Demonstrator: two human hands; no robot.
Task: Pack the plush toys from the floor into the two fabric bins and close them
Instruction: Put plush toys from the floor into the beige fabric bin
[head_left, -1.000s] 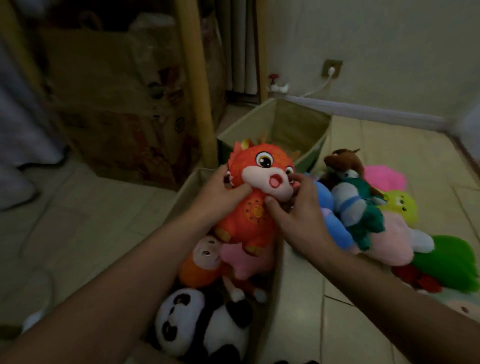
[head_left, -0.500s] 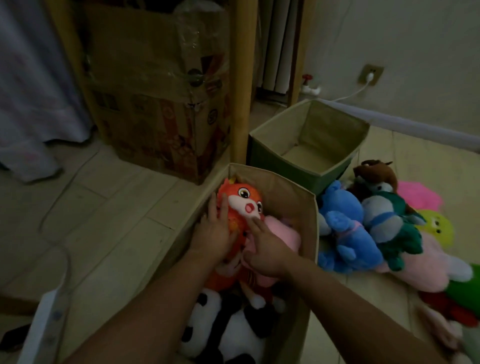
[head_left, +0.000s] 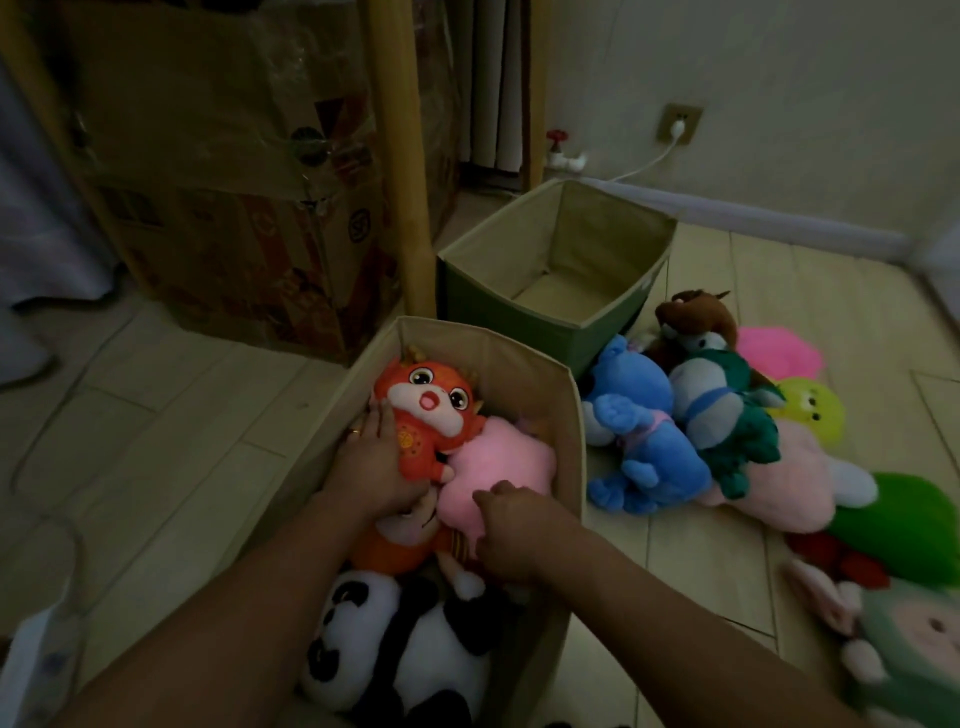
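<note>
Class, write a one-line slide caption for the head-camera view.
Both hands settle an orange plush into the near fabric bin; the far bin holds none.

Tile floor (head_left: 171, 426): two bins (head_left: 550, 270), plush pile (head_left: 727, 426).

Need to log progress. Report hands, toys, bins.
Left hand presses orange plush into near bin. Right hand on pink plush. Far bin empty; floor pile remains.
</note>
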